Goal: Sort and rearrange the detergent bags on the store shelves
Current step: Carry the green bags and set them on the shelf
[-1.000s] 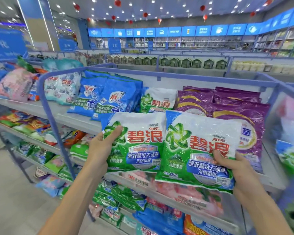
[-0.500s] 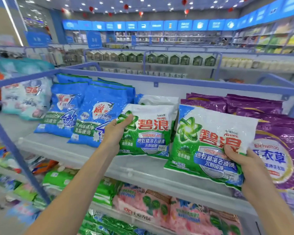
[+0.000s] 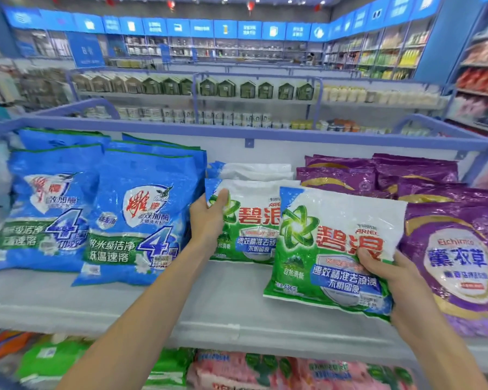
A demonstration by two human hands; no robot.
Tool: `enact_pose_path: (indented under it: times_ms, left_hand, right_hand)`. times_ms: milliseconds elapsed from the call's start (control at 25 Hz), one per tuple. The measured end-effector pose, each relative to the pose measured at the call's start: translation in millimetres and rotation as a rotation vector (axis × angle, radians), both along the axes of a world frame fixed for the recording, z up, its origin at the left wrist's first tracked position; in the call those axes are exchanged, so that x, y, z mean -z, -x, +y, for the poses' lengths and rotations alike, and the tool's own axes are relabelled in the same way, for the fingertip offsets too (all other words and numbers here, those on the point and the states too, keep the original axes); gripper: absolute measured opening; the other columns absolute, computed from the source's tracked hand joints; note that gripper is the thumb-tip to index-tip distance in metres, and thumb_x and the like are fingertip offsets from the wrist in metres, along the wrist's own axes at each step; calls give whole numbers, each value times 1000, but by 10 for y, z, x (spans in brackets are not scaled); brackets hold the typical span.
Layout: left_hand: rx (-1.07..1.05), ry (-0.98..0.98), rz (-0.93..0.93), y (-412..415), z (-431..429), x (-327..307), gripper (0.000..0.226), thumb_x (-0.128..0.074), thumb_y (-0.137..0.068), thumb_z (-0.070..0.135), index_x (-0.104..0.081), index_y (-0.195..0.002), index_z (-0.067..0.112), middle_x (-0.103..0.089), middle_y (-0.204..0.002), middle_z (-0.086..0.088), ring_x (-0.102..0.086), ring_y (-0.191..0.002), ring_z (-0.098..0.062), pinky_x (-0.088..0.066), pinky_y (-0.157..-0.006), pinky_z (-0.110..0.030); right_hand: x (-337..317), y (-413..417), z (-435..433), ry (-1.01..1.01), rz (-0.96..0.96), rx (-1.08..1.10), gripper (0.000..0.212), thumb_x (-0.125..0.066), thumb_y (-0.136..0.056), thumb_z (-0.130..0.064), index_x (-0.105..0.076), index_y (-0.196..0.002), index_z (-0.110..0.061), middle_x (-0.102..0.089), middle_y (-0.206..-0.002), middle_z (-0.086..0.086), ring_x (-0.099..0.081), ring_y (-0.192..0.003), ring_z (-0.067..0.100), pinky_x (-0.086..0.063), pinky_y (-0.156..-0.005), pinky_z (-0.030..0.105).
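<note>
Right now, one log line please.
left hand: grips left green bag | right hand: grips right green bag | between blue bags, purple bags, over shelf

On the shelf (image 3: 223, 299): three green-and-white bags (image 3: 333, 220) at least, two in front and one behind; four blue bags (image 3: 141, 215) at least, two in front; five purple bags (image 3: 457, 249) at least.

The near green-and-white plastic detergent bag (image 3: 330, 243) reads "碧浪", "ARIEL", "自然清新" and "436"; the second green-and-white bag (image 3: 251, 220), farther left, also shows "碧浪". The glossy blue plastic bag (image 3: 141, 215) at left bears a large "4" and "低温速溶", and the purple plastic bag (image 3: 457, 257) at right bears "薰衣草".
</note>
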State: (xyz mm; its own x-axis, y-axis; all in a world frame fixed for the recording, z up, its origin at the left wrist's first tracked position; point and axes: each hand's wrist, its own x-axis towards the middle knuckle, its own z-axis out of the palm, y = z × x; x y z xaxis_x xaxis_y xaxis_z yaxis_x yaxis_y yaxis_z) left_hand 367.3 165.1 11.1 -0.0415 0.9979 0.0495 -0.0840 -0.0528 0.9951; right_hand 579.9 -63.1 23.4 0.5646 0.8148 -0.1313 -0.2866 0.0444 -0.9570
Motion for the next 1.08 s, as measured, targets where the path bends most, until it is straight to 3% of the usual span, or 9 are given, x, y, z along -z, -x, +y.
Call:
enact_pose_path:
  times_ms: [200,280,360,480,560,640,760,840,1080]
  left_hand:
    - [86,35,97,113,-79,-119,42,-35,-107,48,-50,-136,22,-56,-118,9,-55,-106,-11,-41,-91,-25]
    - [204,120,-20,235,-70,-42,65,-45,-94,70,-54,-140,25,-60,-132,10,-56,-122,-13,-39,-111,-38]
    - [338,228,-52,352,-125,105,90,-65,-69,85,-56,-140,31,-65,-135,8,-60,-127,-17,-40,-115,-50]
    - [472,177,218,474,-305,204,117,-94,-54,58,-32,-149,29,-60,-139,10,-59,-126,-13,-44,-112,-47]
    - [466,104,290,486,-334,279,113,-98,-58,22,-27,-145,25,-64,-129,10,-63,-117,-9,-48,-108,-41]
    - [417,54,297,501,-415,237,99,-94,-62,5,-34,-139,22,-66,-121,11,-64,-108,-3,-52,-100,-31]
    - [368,-58,423,559,-510,268,97,-95,-64,12,-34,-137,31,-62,-117,22,-62,-106,3,-50,-85,-17]
    - [381,-101,498,589,-569,276,100,-93,-67,18,-30,-143,30,-58,-119,23,-60,-112,-4,-44,-91,-21]
    - [331,-62,535,553,-617,258,88,-90,-72,16,-33,-140,23,-51,-111,29,-54,-108,-6,-37,-68,3]
  right_hand:
    - [-6,386,405,-30,27,-80,28,-74,-78,-5,-67,-105,-10,-79,-95,13,-78,-78,29,-65,-68,45]
    - [43,524,676,-28,26,-100,26,-74,-84,-2,-68,-108,-8,-79,-98,13,-77,-84,31,-64,-77,48]
    - [99,658,933,-34,-16,-92,25,-75,-86,-1,-70,-109,-9,-79,-99,12,-77,-87,30,-62,-78,45]
    - [193,802,1169,-59,-192,-54,25,-77,-85,1,-72,-103,-16,-80,-95,3,-77,-80,19,-60,-62,30]
    - [225,849,1218,-60,-337,-29,25,-78,-87,-6,-68,-103,-23,-79,-99,-1,-76,-81,9,-58,-61,23]
    - [218,854,1114,-1,-533,-7,28,-81,-86,-21,-64,-107,-28,-76,-103,-7,-73,-85,0,-57,-64,20]
    - [240,778,820,147,-746,-91,60,-94,-69,-31,-51,-111,-33,-69,-103,-20,-68,-88,-4,-55,-74,23]
    - [288,783,679,311,-894,-231,76,-96,-64,-27,-43,-118,-36,-64,-105,-22,-64,-91,0,-53,-77,24]
    - [396,842,744,346,-1001,-144,70,-91,-67,-21,-42,-117,-29,-66,-108,-9,-66,-94,16,-54,-76,36]
